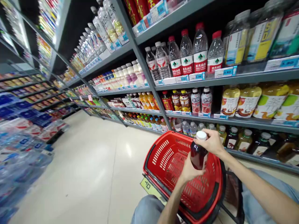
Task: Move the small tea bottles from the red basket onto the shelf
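A bottle of dark red drink with a white cap (198,152) is held upright over a red plastic shopping basket (163,152). My left hand (190,169) cups the bottle's lower part from below. My right hand (211,143) grips it near the neck, fingers curled beside the cap. The part of the basket that shows holds nothing. The basket stands on the floor in front of my knees.
Grey shelves on the right hold rows of drinks: water bottles with red caps (193,56), tea bottles (247,101), small dark bottles on the lowest shelf (245,140). The aisle floor (93,161) runs away to the left. Blue wrapped packs (23,146) are stacked at the far left.
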Demonstrator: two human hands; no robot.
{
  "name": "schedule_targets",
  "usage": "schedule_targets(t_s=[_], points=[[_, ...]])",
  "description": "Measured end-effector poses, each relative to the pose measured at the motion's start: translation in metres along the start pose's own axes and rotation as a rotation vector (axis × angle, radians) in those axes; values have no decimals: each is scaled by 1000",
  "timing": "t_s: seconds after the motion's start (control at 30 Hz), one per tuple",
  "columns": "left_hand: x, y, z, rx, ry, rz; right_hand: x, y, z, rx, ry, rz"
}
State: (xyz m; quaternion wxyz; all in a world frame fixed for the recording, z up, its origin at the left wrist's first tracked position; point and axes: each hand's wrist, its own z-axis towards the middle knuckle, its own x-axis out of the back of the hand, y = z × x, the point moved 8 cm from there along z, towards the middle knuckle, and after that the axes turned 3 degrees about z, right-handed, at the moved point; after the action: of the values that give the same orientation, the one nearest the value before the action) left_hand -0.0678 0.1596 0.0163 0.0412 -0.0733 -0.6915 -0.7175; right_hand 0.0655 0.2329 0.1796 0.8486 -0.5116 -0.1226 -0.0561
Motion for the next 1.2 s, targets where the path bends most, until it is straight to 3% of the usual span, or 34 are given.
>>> schedule_targets(t_s=[0.1, 0.23, 0.33, 0.43, 0.53, 0.63, 0.7, 0.87, 1.2], points=[[-13, 6, -10, -40, 77, -108, 17, 9, 4, -39, 38, 77], [3, 34, -22, -88, 143, -96, 48, 14, 11, -73, 165, 288], [11, 52, -30, -85, 125, -261, 63, 22, 15, -125, 256, 451], [8, 49, -40, -47, 136, -540, 51, 29, 17, -197, 186, 566], [-3, 24, -48, 75, 153, -747, 24, 24, 13, -254, -3, 712], [-11, -2, -56, 201, 145, -798, 2, 19, 6, -359, -148, 890], [-14, -8, -59, 221, 96, -803, -3, 19, 4, -431, -176, 971], [-23, 4, -65, 164, -50, -756, -5, 34, 10, -521, -151, 1056], [-21, 21, -63, 125, -28, -600, -13, 58, 15, -593, -109, 1062]])
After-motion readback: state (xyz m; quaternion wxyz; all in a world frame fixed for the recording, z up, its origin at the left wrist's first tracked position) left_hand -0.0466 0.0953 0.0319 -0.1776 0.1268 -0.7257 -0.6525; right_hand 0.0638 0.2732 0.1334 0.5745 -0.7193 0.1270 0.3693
